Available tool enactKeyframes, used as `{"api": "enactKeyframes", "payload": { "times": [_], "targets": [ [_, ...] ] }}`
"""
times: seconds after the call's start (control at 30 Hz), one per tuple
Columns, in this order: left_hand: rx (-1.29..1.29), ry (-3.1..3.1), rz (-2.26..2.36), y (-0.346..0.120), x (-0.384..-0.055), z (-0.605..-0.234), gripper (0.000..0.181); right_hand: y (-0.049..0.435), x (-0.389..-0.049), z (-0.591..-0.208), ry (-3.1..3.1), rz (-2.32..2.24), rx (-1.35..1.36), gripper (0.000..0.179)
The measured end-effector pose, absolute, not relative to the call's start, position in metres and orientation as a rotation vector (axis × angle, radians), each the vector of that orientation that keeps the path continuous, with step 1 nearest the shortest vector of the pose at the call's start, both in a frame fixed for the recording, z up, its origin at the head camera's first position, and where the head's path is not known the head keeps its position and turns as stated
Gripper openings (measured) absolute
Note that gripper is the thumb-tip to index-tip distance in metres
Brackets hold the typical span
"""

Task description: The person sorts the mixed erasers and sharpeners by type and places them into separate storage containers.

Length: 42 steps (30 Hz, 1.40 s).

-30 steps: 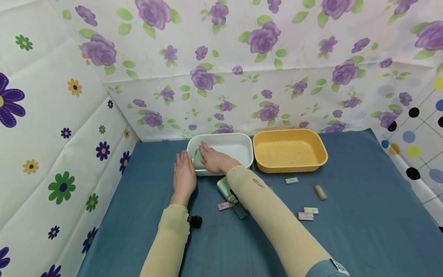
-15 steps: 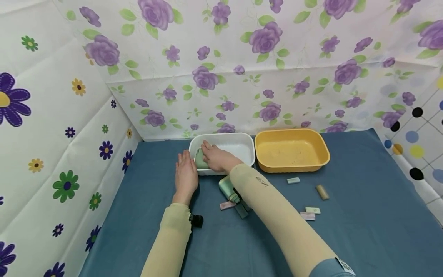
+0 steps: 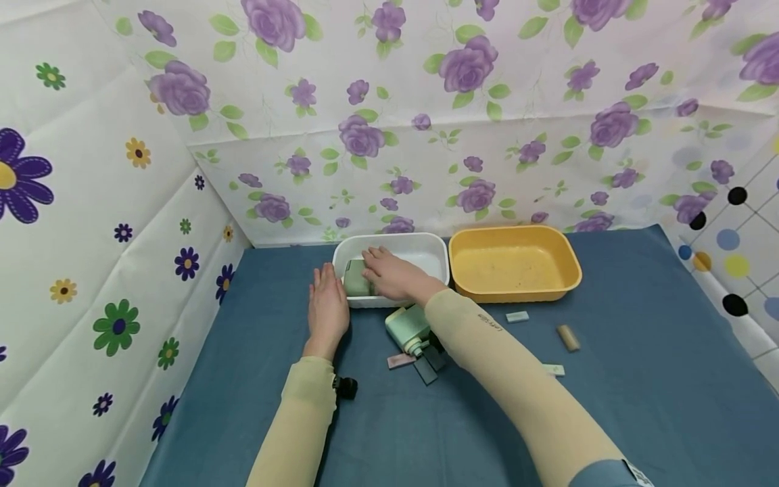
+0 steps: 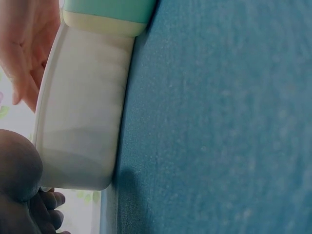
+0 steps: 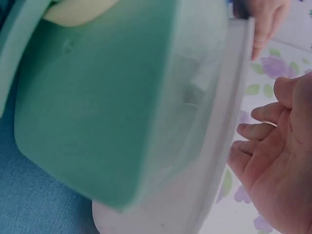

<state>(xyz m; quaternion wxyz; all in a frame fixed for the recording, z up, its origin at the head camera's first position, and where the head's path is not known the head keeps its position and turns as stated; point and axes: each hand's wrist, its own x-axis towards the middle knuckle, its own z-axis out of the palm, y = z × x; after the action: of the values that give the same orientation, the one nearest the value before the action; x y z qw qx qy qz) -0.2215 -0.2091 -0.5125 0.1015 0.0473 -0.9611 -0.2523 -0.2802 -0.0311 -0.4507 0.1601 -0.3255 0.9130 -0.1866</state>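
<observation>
Along the far edge of the tabletop [image 3: 395,433], a person's left hand [image 3: 326,308], fingers straight and gripping nothing, stands at the left end of a white tub [image 3: 420,251], inside which a green case [image 3: 357,279] rests. The right hand [image 3: 395,274], loosely extended with nothing visible in its grasp, hangs at the case's right side (contact cannot be told), its sleeve [image 3: 523,385] passing close by a bottle [image 3: 406,329] in front of the tub. A sideways brush of that sleeve could knock the bottle, while too firm a left-hand push might shove the tub into the yellow tub [image 3: 517,264] beside it.
</observation>
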Motion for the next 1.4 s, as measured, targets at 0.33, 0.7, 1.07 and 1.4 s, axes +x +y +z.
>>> {"api": "enactKeyframes", "payload": {
  "times": [0.33,0.7,1.07,1.4],
  "targets": [
    [0.149,-2.853,-0.741,-0.211,-0.219,-0.516,0.054,-0.008,-0.251,-0.444,2.663,-0.785,-0.876,0.065],
    [0.158,-2.831,-0.737,-0.210,-0.219,-0.518,0.054,0.021,-0.210,-0.443,2.790,-0.940,-0.865,0.054],
    [0.153,-2.850,-0.763,-0.210,-0.221,-0.516,0.054,0.051,-0.188,-0.456,2.784,-1.077,-0.830,0.051],
    [0.132,-2.836,-0.729,-0.210,-0.221,-0.512,0.053,0.069,-0.178,-0.471,2.863,-1.060,-0.732,0.051]
  ]
}}
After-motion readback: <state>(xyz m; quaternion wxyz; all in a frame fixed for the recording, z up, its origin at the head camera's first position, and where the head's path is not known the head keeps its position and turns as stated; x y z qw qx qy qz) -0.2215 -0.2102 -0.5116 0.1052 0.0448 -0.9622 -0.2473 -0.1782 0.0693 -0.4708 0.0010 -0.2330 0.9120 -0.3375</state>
